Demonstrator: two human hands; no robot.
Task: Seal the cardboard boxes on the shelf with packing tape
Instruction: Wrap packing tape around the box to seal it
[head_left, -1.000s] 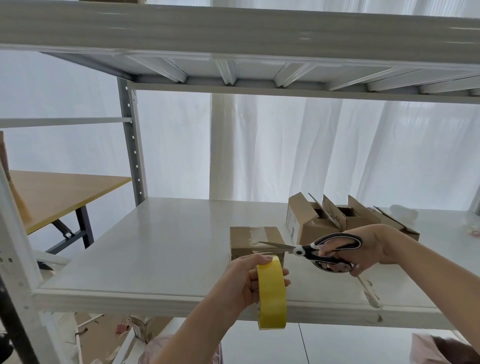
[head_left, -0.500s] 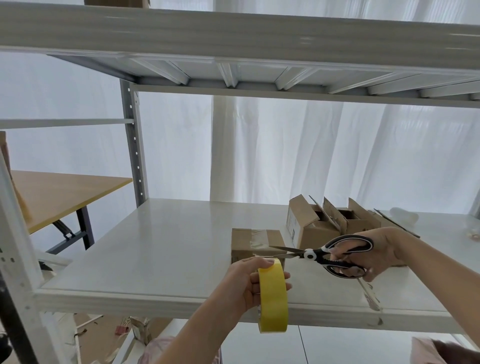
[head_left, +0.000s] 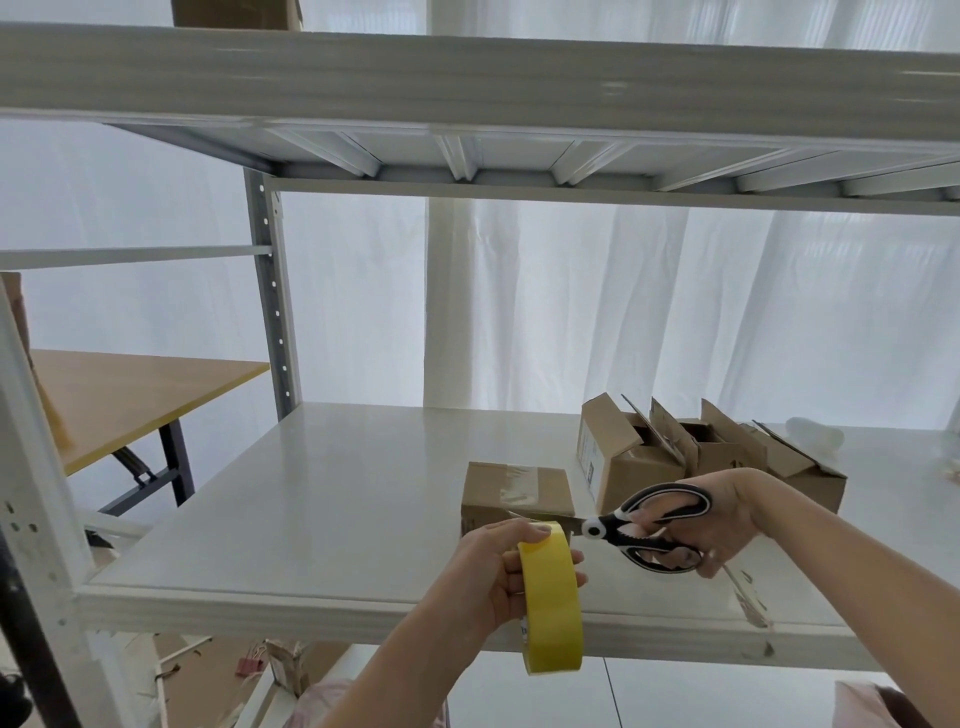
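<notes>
no legible text, box label (head_left: 589, 460) blurred

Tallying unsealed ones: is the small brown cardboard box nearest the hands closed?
Closed: small brown cardboard box shows flat, taped flaps.

The tape roll (head_left: 551, 603) in the left fingers (head_left: 514, 533) is plain bright yellow. The scissors (head_left: 618, 530) in the right fingers (head_left: 652, 517) have black handles banded with white, a white pivot disc and silvery blades. Just beyond the left fingers, the closed box (head_left: 519, 488) is brown cardboard under a glossy clear strip. Beyond the right fingers, the open boxes (head_left: 639, 462) are the same brown. The shelf (head_left: 337, 493) is glossy white.
</notes>
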